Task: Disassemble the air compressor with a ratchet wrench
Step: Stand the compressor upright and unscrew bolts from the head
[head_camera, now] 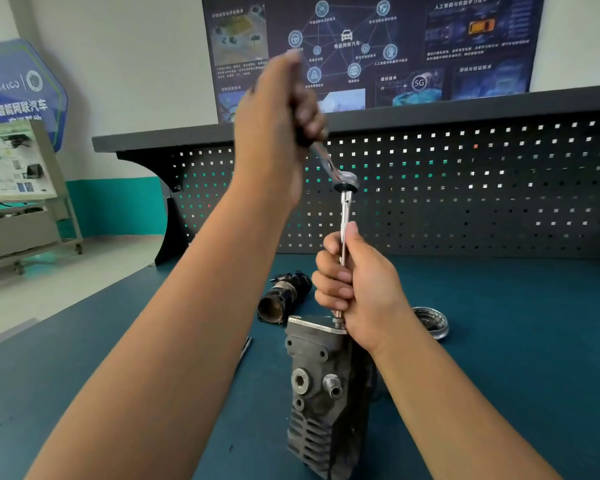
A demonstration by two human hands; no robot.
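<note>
The grey metal air compressor body point(321, 393) stands upright on the blue bench, finned at the bottom with ports on its front. A ratchet wrench point(340, 176) sits high above it on a long chrome extension bar point(344, 216) that runs straight down to the compressor's top plate. My left hand point(278, 133) grips the wrench's black handle, raised up and to the left of the ratchet head. My right hand point(354, 289) is wrapped around the lower part of the extension bar, just above the top plate. The socket end is hidden by my right hand.
A dark cylindrical part point(283, 297) lies on the bench behind the compressor. A shiny round metal dish point(432, 322) sits to the right. A thin dark tool point(245, 349) lies to the left. A black pegboard point(465, 188) closes the back of the bench point(516, 375).
</note>
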